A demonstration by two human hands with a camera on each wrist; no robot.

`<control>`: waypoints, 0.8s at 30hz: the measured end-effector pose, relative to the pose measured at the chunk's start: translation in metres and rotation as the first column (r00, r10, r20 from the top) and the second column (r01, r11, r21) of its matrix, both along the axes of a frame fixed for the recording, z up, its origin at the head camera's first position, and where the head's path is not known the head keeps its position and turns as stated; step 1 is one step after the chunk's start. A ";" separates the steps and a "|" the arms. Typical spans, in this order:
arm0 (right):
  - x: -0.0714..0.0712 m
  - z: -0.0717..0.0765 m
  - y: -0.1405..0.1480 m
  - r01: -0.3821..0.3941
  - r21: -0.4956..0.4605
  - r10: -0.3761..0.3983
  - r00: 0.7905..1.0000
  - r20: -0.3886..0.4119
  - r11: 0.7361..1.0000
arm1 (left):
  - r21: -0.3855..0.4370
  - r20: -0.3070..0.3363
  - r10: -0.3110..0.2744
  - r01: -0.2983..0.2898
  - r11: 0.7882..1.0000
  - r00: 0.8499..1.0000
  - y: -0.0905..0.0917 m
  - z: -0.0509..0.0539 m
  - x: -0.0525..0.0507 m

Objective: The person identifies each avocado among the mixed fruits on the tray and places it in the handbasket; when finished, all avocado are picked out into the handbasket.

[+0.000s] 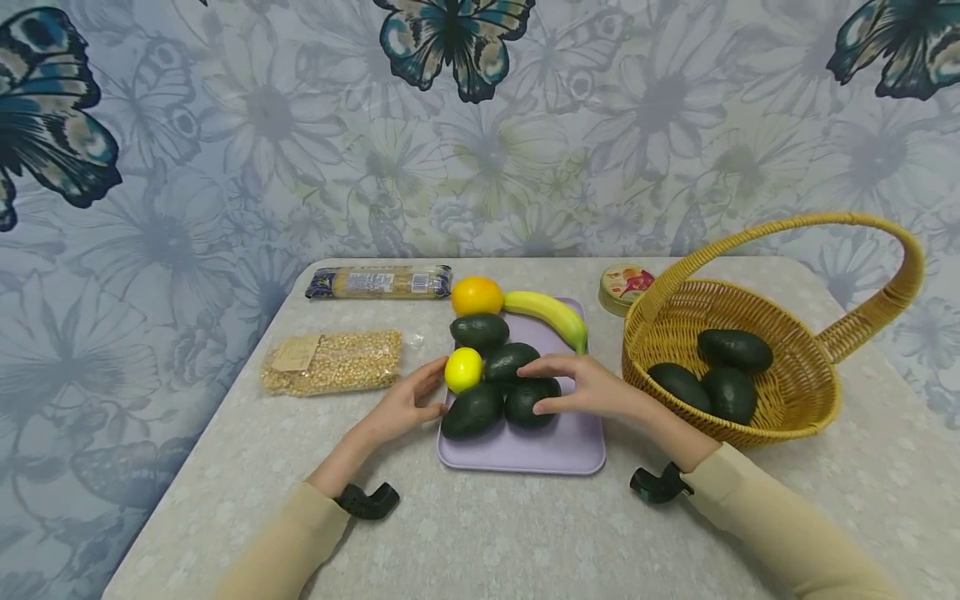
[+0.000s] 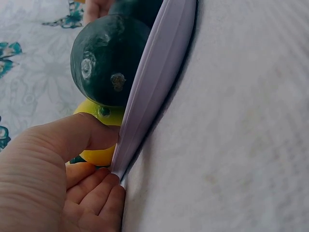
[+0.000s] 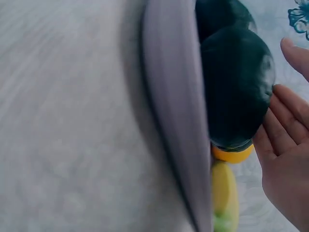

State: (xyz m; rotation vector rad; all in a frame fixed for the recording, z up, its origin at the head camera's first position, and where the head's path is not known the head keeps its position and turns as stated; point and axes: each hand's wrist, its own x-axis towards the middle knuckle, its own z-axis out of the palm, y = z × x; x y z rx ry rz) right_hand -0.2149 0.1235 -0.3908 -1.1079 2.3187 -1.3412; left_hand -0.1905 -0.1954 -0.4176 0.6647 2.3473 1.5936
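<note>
In the head view, a light purple tray (image 1: 517, 454) holds 4 dark green avocados (image 1: 480, 332). The near right avocado (image 1: 527, 393) is at the fingertips of the right hand (image 1: 592, 387), on their left and a bit under them. Its long way seems to run side to side. The right hand is nearer to it; the left hand (image 1: 401, 408) is past the near left avocado (image 1: 472, 412). The right hand points left, back facing up, with thumb and fingers spread apart. The left hand is at the tray's left edge, by the yellow lemon (image 1: 463, 370), its thumb and fingers apart and a bit bent. The basket (image 1: 697, 302), with 3 more avocados (image 1: 729, 396) in it, stands to the right.

In the left wrist view, the thumb lies in front of the lemon, its tip by the tray's rim. The other fingertips are by the rim too. I can't tell if they press on the lemon.

In the right wrist view, what looks like the near right avocado is big and close. Some fingers lie side by side and seem to touch it; 1 stands apart. None curl around it.
</note>
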 end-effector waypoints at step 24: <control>0.000 -0.018 0.006 -0.077 0.188 0.068 0.996 0.056 0.979 | -0.001 -0.019 0.015 -0.015 1.000 1.000 -0.006 -0.026 -0.011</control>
